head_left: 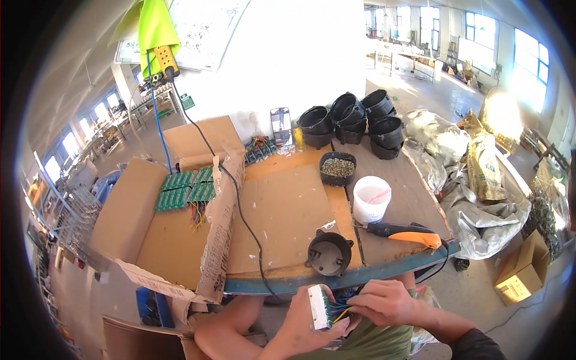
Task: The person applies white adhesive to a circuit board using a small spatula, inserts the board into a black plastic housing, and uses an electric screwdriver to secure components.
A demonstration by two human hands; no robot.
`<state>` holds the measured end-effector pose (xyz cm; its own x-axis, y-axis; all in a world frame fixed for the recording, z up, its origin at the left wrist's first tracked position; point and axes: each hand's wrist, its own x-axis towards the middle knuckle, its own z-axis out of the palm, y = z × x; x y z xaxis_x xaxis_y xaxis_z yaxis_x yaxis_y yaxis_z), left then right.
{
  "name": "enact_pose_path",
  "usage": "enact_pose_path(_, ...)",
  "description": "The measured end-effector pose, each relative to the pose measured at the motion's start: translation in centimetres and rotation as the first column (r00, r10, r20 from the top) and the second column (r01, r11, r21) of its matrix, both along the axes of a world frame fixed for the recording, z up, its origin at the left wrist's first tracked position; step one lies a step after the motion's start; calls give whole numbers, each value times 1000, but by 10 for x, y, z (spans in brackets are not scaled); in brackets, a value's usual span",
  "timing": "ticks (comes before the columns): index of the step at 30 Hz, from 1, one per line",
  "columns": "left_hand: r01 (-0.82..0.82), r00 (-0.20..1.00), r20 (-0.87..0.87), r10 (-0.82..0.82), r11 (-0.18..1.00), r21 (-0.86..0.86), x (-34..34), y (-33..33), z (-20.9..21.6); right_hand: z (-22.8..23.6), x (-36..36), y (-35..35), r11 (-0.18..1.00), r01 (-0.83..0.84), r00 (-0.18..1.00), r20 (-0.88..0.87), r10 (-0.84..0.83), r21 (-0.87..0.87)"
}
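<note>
My left hand (306, 321) holds a small green circuit board with a white edge block (318, 307) below the table's front edge. My right hand (387, 303) pinches the bundle of coloured wires (342, 312) that comes off the board's right side. Just above both hands, a round black housing (329, 253) sits open side up on the cardboard-covered table (288, 210), near its front rim.
A torn cardboard box (129, 216) at left holds rows of green circuit boards (186, 187) with wires. A white cup (371, 199), an orange-handled tool (408, 233), a black bowl of small parts (338, 168) and stacked black housings (360, 120) stand on the right. A black cable (240, 210) crosses the table.
</note>
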<state>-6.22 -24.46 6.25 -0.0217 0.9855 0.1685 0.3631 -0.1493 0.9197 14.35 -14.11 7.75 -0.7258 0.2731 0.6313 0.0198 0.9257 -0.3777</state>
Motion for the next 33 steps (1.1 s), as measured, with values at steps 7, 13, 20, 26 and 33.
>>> enact_pose_path(7,212,975,79,-206,974,-76,-4,10,7,15,-11,4,877,-37,998,-57,11,-479)
enact_pose_path(13,266,924,349,-159,921,-285,-26,17,25,11,-10,11,996,-87,995,-44,87,8)
enact_pose_path(20,593,624,709,-330,790,-155,-24,16,5,29,-7,26,998,65,967,-246,-62,6)
enact_pose_path(26,-279,908,-288,306,951,131,19,10,-14,59,4,57,640,5,960,-175,-218,-769)
enact_pose_path(33,-532,797,-156,583,801,276,28,65,-39,56,0,83,497,-17,980,-114,-165,-867)
